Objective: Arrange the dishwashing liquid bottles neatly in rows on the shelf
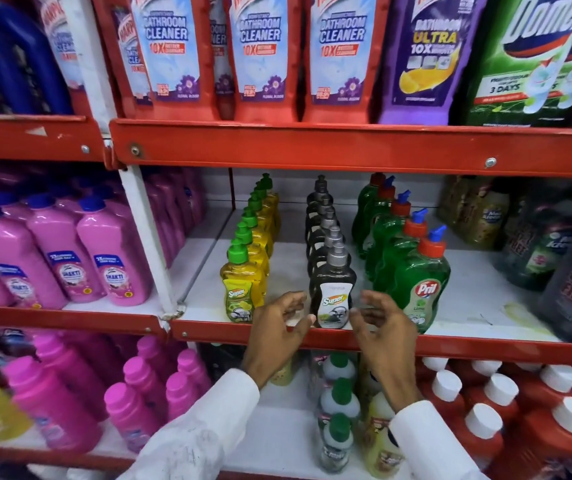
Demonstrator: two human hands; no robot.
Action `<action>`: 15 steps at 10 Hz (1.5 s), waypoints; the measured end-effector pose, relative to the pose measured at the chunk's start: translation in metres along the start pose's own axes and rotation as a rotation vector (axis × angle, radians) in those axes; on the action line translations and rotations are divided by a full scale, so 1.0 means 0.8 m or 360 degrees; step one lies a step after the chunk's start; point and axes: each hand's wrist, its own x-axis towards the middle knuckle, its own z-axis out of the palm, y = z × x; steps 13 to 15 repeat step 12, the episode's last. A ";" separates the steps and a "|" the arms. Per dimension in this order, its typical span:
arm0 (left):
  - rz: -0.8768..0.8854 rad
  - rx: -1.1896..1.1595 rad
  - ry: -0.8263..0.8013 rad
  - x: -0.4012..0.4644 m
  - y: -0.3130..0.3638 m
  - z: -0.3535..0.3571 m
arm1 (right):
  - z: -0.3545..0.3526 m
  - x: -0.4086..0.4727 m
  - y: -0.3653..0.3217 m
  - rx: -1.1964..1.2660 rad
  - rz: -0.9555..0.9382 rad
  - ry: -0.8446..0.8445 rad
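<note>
On the middle shelf (461, 306) stand three rows of dishwashing bottles running front to back. Yellow bottles with green caps (241, 289) form the left row. Black bottles with grey caps (333, 292) make the middle row. Green Pril bottles with red and blue caps (419, 289) form the right row. My left hand (277, 327) hovers open just left of the front black bottle. My right hand (383, 323) is open just right of it. Neither hand holds anything; fingers are close to the bottle, apart from it.
Pink bottles (70, 268) fill the left bay. Dark refill pouches (554, 258) sit at the right of the same shelf. Red bathroom cleaner bottles (260, 57) stand above. White-capped red bottles (506, 417) and green-capped bottles (338, 410) stand below. A red shelf lip (485, 351) runs under my hands.
</note>
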 end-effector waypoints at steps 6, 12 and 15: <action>0.0056 0.0455 -0.0204 0.018 -0.086 -0.147 | 0.135 -0.006 -0.065 -0.0077 -0.0315 -0.0732; 0.0083 0.0313 -0.0148 0.020 -0.105 -0.146 | 0.140 -0.012 -0.062 0.0110 -0.0084 -0.0642; 0.0083 0.0313 -0.0148 0.020 -0.105 -0.146 | 0.140 -0.012 -0.062 0.0110 -0.0084 -0.0642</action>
